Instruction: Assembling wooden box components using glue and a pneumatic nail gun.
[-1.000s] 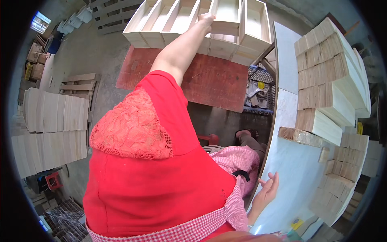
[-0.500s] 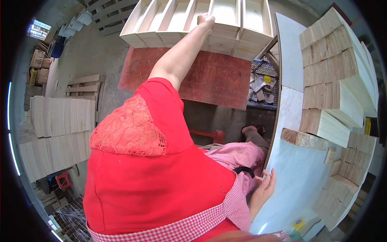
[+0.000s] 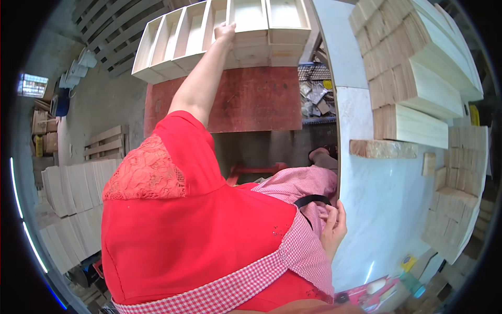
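Observation:
A row of several open-topped pale wooden boxes (image 3: 180, 62) lies across the far side. My left arm stretches forward, and my left hand (image 3: 225, 32) is closed over the near edge of one wooden box, by a wall between two compartments. Under the row is a red board (image 3: 256, 102). My right hand (image 3: 333, 230) is low beside the near edge of the pale blue-white tabletop (image 3: 376, 209), next to my pink checked apron (image 3: 308, 251). Its fingers point up, slightly apart, with nothing visible in them.
Stacked wooden pieces (image 3: 397, 83) stand on the tabletop at right, near a rough wood block (image 3: 381, 148). More wooden panels (image 3: 78, 186) are piled at left. A dark crate of scraps (image 3: 316, 94) sits between board and table. A red stool (image 3: 256, 168) is below.
The whole view has shifted, so the boxes and board appear farther left. My left hand keeps its place on the box edge. My right hand stays by the table edge, its fingers slightly more upright.

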Motion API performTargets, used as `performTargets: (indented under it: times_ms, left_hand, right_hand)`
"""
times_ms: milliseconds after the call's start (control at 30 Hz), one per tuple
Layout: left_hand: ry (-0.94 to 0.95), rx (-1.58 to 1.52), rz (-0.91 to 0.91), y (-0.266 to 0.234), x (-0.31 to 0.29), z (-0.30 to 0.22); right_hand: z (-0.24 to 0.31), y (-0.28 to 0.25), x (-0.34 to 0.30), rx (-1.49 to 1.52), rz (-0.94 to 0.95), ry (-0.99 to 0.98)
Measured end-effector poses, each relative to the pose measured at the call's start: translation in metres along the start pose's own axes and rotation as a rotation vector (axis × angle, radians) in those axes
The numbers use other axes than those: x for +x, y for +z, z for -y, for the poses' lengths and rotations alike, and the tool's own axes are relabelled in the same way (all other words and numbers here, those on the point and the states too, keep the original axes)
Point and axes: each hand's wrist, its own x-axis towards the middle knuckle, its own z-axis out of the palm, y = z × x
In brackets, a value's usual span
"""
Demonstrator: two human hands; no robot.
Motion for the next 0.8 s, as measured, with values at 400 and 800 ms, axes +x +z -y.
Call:
performTargets:
  times_ms: [400,800]
  left_hand:
    - [0.461,0.104,-0.007,-0.059,-0.192,0.092]
    - [-0.101,0.654,0.59,-0.079,-0.339,0.186]
  right_hand:
    - [-0.062,-0.048,-0.064,0.124,-0.32,0.003]
    - [-0.127,-0.055,-0.091,0.18,-0.933,-0.067]
